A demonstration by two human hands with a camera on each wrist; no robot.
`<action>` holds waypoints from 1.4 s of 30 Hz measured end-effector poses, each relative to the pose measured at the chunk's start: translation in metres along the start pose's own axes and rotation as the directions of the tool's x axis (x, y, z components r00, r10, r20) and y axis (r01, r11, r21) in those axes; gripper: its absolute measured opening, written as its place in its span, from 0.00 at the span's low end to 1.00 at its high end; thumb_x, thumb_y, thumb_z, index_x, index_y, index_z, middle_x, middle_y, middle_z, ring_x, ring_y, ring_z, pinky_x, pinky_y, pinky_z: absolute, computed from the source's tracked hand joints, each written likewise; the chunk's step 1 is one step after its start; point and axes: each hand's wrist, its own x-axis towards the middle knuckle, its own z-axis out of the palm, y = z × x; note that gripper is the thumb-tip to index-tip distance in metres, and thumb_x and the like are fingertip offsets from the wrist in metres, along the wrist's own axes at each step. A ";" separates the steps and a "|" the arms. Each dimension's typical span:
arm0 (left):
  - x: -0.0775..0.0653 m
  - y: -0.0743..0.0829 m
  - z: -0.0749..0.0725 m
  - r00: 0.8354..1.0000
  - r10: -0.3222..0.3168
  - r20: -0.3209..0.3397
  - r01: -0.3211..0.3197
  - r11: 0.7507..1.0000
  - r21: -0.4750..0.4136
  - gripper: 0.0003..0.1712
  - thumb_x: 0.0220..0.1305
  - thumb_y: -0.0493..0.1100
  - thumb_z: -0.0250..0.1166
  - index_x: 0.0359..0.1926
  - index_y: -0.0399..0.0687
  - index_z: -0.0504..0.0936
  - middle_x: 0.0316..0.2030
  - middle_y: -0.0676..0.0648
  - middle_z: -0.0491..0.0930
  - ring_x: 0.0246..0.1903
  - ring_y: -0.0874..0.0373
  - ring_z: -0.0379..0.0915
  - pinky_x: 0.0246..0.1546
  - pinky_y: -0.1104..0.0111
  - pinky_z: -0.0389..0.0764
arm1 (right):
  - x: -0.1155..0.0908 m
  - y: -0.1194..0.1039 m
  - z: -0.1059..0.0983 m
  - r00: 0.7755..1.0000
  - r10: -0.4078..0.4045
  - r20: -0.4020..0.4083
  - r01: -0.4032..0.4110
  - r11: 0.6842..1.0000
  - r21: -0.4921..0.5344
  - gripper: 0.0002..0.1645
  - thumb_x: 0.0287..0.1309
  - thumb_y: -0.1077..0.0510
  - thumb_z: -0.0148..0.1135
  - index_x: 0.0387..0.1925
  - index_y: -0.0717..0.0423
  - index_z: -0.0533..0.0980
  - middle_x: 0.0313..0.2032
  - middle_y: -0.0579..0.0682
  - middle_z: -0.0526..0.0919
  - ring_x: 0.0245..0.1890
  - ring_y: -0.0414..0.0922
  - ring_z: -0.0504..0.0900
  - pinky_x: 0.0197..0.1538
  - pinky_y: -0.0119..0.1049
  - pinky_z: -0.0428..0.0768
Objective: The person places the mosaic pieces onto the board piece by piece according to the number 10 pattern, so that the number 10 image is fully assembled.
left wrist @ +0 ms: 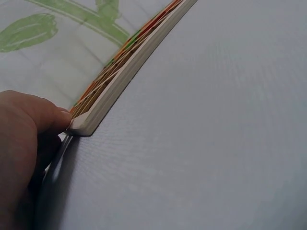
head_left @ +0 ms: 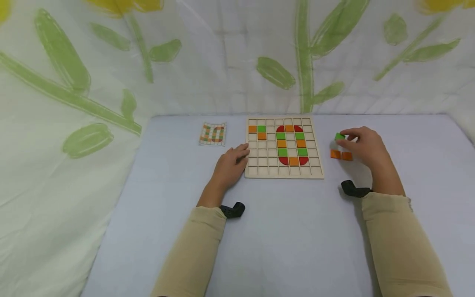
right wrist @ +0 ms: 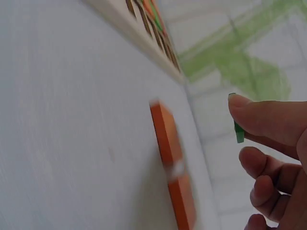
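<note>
A wooden grid board (head_left: 259, 170) lies on the table with green, orange and red tiles set in some of its squares. My left hand (head_left: 231, 167) rests at the board's left edge, its fingers touching the frame; in the left wrist view the thumb (left wrist: 53, 117) lies against the board's corner. To the right of the board, my right hand (head_left: 365, 146) pinches a green square tile (head_left: 339, 137) between thumb and finger, and the right wrist view shows this tile (right wrist: 239, 132) edge-on, above the table. Just below that hand lie two orange tiles (head_left: 335, 154) side by side.
A small pattern card (head_left: 212, 134) with a printed coloured grid lies left of the board. Behind the table hangs a white cloth (head_left: 237, 82) with painted green leaves. Black wrist cameras (head_left: 233, 210) stick out from both sleeves.
</note>
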 end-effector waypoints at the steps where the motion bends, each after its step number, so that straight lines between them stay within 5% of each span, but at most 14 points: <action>1: 0.001 0.001 0.001 1.000 0.005 0.004 -0.005 1.000 0.003 0.21 0.73 0.44 0.56 0.64 0.47 0.77 0.70 0.58 0.67 0.72 0.58 0.59 0.76 0.61 0.54 | 0.000 -0.011 0.004 1.000 -0.025 0.009 0.025 1.000 0.003 0.31 0.65 0.41 0.60 0.61 0.57 0.75 0.51 0.62 0.74 0.46 0.56 0.68 0.37 0.43 0.71; 8: 0.003 0.004 0.006 1.000 -0.017 0.000 0.017 1.000 0.010 0.21 0.73 0.45 0.56 0.63 0.49 0.77 0.70 0.59 0.67 0.72 0.54 0.58 0.76 0.58 0.54 | 0.016 -0.091 0.053 0.963 -0.242 0.119 0.238 0.970 0.048 0.24 0.62 0.50 0.66 0.56 0.55 0.80 0.47 0.56 0.77 0.44 0.53 0.73 0.44 0.46 0.75; 14: 0.003 0.005 0.010 0.999 -0.042 0.018 0.042 0.999 0.003 0.21 0.73 0.46 0.56 0.64 0.51 0.77 0.70 0.59 0.66 0.73 0.46 0.55 0.75 0.54 0.56 | 0.033 -0.123 0.090 0.927 -0.331 0.175 0.340 0.940 -0.022 0.21 0.61 0.54 0.67 0.54 0.57 0.81 0.45 0.56 0.81 0.44 0.51 0.76 0.49 0.47 0.80; 25: 0.004 0.005 0.009 1.000 -0.017 0.003 0.017 1.000 0.014 0.21 0.72 0.45 0.57 0.63 0.50 0.78 0.69 0.58 0.68 0.72 0.49 0.58 0.75 0.56 0.58 | 0.042 -0.144 0.106 0.932 -0.317 0.179 0.343 0.928 -0.146 0.19 0.61 0.52 0.66 0.52 0.53 0.82 0.43 0.54 0.82 0.41 0.50 0.77 0.44 0.46 0.80; 42: 0.005 0.006 0.009 1.000 -0.003 0.000 0.003 1.000 0.026 0.21 0.72 0.43 0.58 0.63 0.48 0.78 0.69 0.57 0.69 0.71 0.55 0.61 0.75 0.59 0.57 | 0.039 -0.146 0.106 0.949 -0.268 0.165 0.289 0.950 -0.116 0.17 0.62 0.54 0.65 0.50 0.55 0.83 0.45 0.55 0.82 0.45 0.51 0.78 0.51 0.47 0.81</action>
